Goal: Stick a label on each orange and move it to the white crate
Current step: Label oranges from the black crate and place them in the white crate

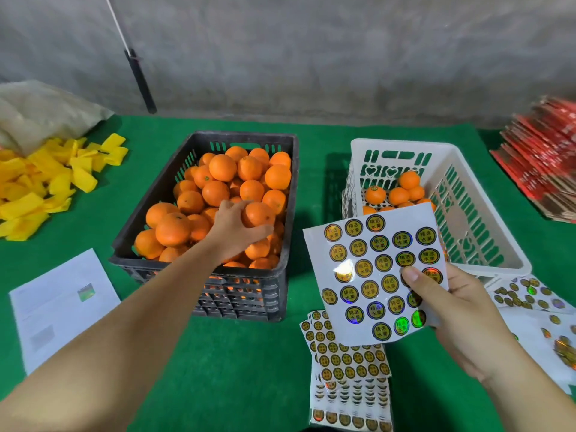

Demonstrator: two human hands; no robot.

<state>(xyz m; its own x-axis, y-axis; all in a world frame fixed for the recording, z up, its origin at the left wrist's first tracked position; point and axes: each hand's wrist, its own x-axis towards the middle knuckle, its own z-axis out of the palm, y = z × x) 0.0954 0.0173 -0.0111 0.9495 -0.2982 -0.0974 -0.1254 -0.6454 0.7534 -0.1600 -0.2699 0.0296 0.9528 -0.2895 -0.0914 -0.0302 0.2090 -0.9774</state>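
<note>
A black crate [137,241] in the middle of the green table is heaped with oranges. My left hand [232,224] reaches into it and grips one orange [259,213] near the crate's right side. To the right stands the white crate [486,235], holding several oranges [398,195] at its far end. My right hand [452,310] holds up a sticker sheet [371,272] covered with round gold labels, in front of the white crate, thumb pressed on the sheet's right edge.
More sticker sheets [349,366] lie stacked on the table below the held sheet, and others [530,294] at the right. A printed paper [62,307] lies front left. Yellow foam pieces [46,182] and a sack sit far left; red cartons [545,160] far right.
</note>
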